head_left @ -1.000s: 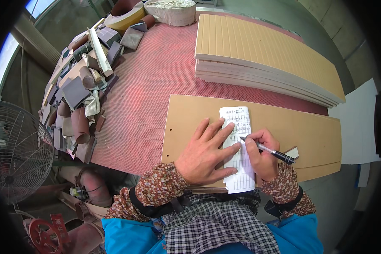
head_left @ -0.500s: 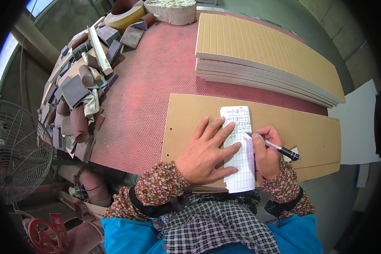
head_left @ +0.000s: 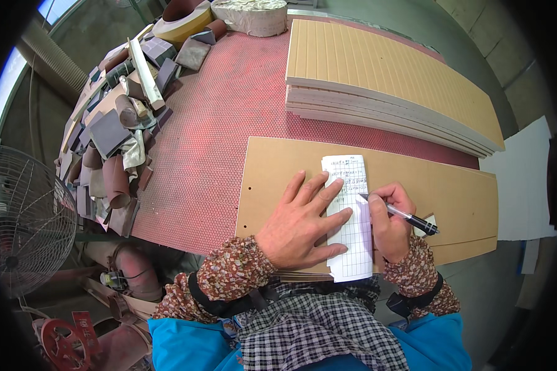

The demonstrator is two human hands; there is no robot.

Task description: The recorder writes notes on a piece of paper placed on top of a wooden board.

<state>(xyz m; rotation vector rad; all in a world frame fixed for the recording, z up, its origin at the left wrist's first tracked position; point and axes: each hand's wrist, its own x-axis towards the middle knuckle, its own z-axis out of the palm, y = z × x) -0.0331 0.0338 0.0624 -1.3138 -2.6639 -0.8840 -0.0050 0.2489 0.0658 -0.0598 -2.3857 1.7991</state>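
A narrow sheet of gridded paper (head_left: pixel 355 250) lies on a brown board (head_left: pixel 278 167), with handwriting on its upper part. My left hand (head_left: pixel 306 219) rests flat with fingers spread, partly on the board and partly across the paper's left side. In my right hand (head_left: pixel 391 222) is a pen (head_left: pixel 414 221) with a clear barrel and black end, pinched between thumb and fingers. Its tip meets the paper near the right edge, just below the written lines. A small pale piece (head_left: pixel 428 224) shows on the board behind the pen, partly covered.
Grooved tan panels (head_left: pixel 390 74) are stacked at the back right of the red mesh-patterned table (head_left: pixel 229 105). Sandpaper rolls and sanding blocks (head_left: pixel 114 133) are heaped along its left side. A wire-caged fan (head_left: pixel 28 216) stands at far left. White sheet material (head_left: pixel 520 179) is at right.
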